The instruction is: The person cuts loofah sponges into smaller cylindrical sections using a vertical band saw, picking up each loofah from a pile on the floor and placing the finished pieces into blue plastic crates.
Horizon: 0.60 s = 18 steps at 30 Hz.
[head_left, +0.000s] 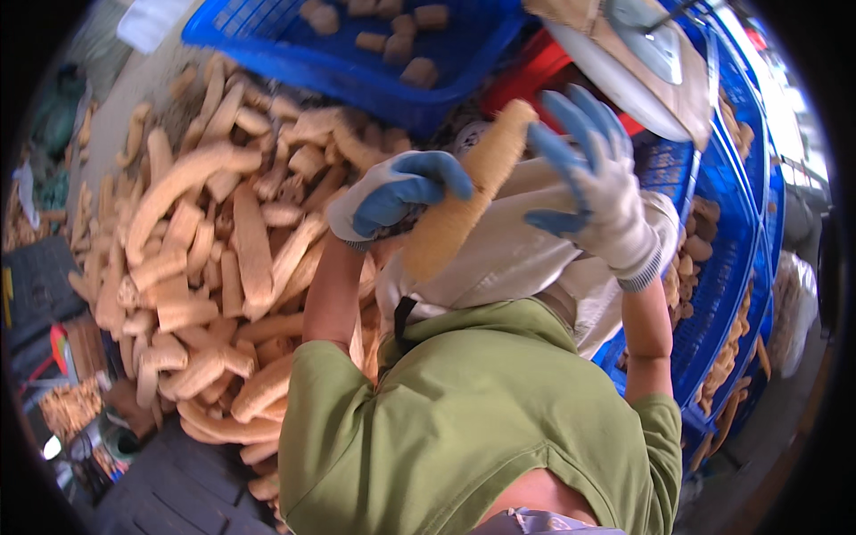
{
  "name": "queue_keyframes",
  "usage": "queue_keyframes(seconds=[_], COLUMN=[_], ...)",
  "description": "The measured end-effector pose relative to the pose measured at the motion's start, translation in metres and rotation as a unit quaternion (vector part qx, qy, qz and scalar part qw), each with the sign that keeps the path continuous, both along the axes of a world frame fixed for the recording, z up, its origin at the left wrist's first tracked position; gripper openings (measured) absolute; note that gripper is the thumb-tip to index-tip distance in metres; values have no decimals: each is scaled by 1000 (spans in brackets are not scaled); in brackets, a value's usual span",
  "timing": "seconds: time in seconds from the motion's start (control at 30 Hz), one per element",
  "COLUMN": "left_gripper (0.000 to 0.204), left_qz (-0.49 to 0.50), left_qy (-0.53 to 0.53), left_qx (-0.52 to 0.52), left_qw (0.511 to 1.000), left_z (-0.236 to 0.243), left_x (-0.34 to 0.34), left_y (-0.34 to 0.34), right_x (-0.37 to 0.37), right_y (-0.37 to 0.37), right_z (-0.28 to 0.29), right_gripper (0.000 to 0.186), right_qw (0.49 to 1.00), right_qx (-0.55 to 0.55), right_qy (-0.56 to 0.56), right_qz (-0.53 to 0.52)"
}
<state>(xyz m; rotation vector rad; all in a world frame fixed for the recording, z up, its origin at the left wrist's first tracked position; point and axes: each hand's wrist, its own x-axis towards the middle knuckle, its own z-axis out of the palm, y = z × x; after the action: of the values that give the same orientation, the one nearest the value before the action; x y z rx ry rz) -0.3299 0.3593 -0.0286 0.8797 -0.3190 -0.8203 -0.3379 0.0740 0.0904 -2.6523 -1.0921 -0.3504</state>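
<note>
One long tan loofah (468,192) is in the middle of the scene, above the lap of the person. It is tilted: its far end points to the right, and its near end points to the left. The left hand (401,192), in a white and blue glove, grips this loofah around its middle part, with the thumb and the bent fingers closed on it. The right hand (602,183), in a glove of the same kind, is raised just beside the far end, with its fingers spread apart. Whether a finger of this hand touches the loofah, I cannot tell.

Under the loofah, light-coloured trousers (526,245) cover the legs, and nearer there is a green shirt (481,401). On the left lies a big heap of loofahs (254,245), some straight and some curved, one over another. At the far side stands a blue basket (357,98), and in it are several short pieces (419,71), well apart from the hands. To the right of this basket are a red container (535,67) and a brown board (695,89), both partly hidden. On the right side, blue crates (736,259) hold more tan pieces (700,248). Farther right there is a clear plastic bag (789,312). At the near left lies a black mat (178,481).
</note>
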Motion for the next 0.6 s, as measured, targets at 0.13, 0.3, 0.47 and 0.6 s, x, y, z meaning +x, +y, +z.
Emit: queue_keyframes(seconds=[0.13,0.3,0.47,0.6], left_gripper=[30,38,55,57], left_qz=[-161,82,103,145], left_qy=[-274,-277,-259,-303], left_qx=[81,26,137,184], left_qw=[945,957,950,924], left_z=[77,97,89,90], left_x=[51,94,127,142], left_y=[-65,-125,-171,-220], right_x=[17,37,59,78], right_y=[-25,-132,-203,-220], right_z=[10,24,19,12], right_gripper=[72,65,65,55], right_qw=[979,956,914,921], right_qx=[-201,-73,59,92], right_qy=[2,-29,96,93], right_qz=[-30,-282,-389,-367])
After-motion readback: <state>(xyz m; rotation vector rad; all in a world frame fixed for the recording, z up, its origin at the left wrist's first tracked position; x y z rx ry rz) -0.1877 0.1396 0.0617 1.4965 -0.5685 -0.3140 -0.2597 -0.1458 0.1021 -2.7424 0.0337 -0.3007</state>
